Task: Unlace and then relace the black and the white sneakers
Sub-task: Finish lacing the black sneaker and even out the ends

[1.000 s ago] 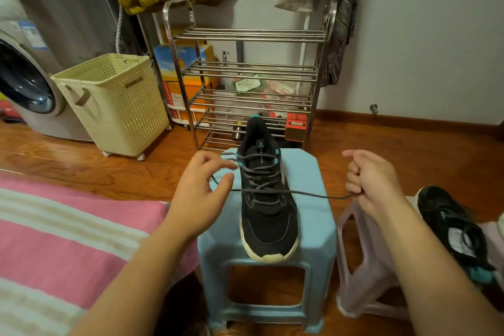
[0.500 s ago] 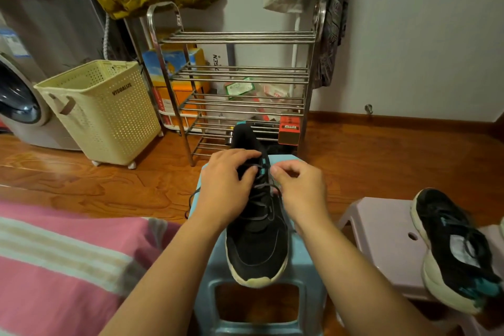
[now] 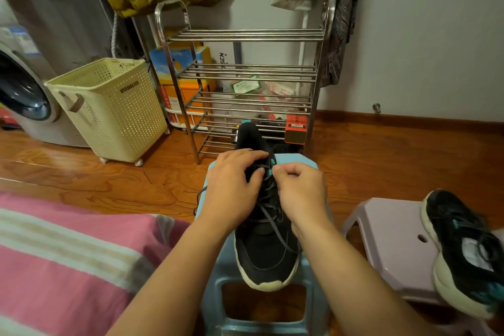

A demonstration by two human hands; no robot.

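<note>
Lace (image 3: 268, 209) pinched by my R hand (image 3: 301, 191), L hand (image 3: 234, 185) curled on shoe (image 3: 266, 240); may slip from eyelet w/ loose pinch.

Polished wood floor (image 3: 109, 185) is gleaming; chrome metal rack (image 3: 245, 73) is shining; perforated plastic basket (image 3: 109, 112) and smooth plastic stool (image 3: 300, 165) are looking matt; black sneaker (image 3: 266, 251) is showing cloth

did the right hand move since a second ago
Yes. The right hand came in leftward from beyond the light blue plastic stool's right edge to the black sneaker's laces, pinching one.
</note>
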